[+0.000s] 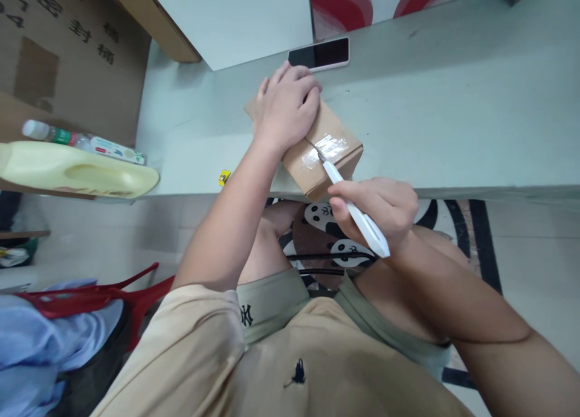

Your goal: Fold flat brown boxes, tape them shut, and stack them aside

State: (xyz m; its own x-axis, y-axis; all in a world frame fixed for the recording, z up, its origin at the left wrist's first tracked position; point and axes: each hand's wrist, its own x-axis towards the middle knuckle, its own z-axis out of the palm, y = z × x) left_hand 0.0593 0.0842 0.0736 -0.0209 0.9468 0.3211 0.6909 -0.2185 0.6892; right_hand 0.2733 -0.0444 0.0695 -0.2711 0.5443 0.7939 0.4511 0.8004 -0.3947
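A small brown cardboard box [336, 127] lies at the table's near edge, with shiny clear tape [332, 146] across its seam. My left hand [286, 106] rests over the box's far left part, fingers curled on it and holding it down. Gripped between thumb and fingers of my right hand [385, 208] is a white utility knife [357, 214]. Its blade tip touches the tape at the seam of the box. How deep the blade goes, I cannot tell.
Behind my left hand lies a phone [319, 54] against a white box [244, 18]. To the left are a pale yellow bottle [81, 169], a clear plastic bottle [61, 136] and a large carton [90, 72]. A tiny yellow item [224, 177] sits near the table edge.
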